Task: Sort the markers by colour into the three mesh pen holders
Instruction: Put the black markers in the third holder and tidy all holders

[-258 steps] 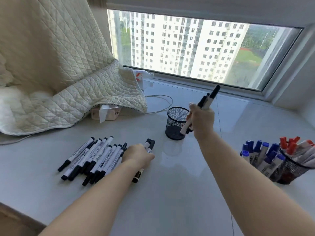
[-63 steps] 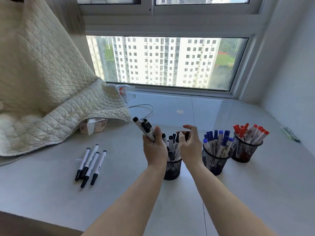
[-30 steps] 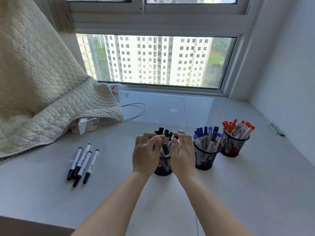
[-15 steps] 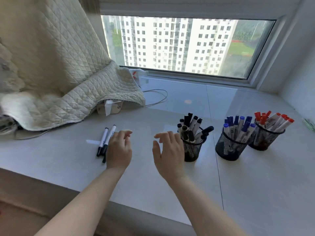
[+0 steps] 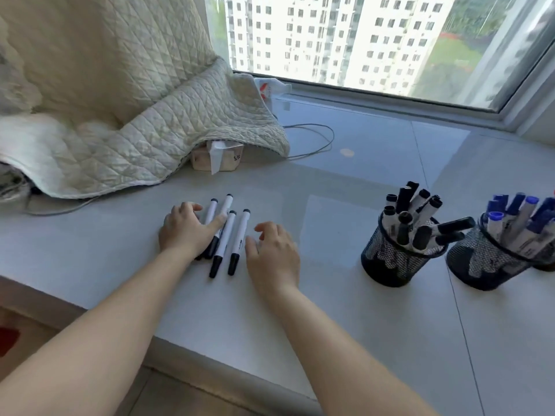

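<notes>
1. Where the quilted blanket (image 5: 126, 115) slumps over a small box (image 5: 219, 157), it covers the far left of the pale sill (image 5: 345, 310).
2. Two mesh holders stand right — black-capped holder (image 5: 393, 259), blue-capped holder (image 5: 480, 265).
3. Left hand (image 5: 186, 232) rests on the four loose black markers (image 5: 238, 240), thumb across them — fingers relaxed.
4. Right hand (image 5: 274, 256) hovers just beside, loosely curled, empty.

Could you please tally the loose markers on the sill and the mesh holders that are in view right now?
Loose black markers on the sill: 4
Mesh holder of black markers: 1
Mesh holder of blue markers: 1
Total: 6
</notes>
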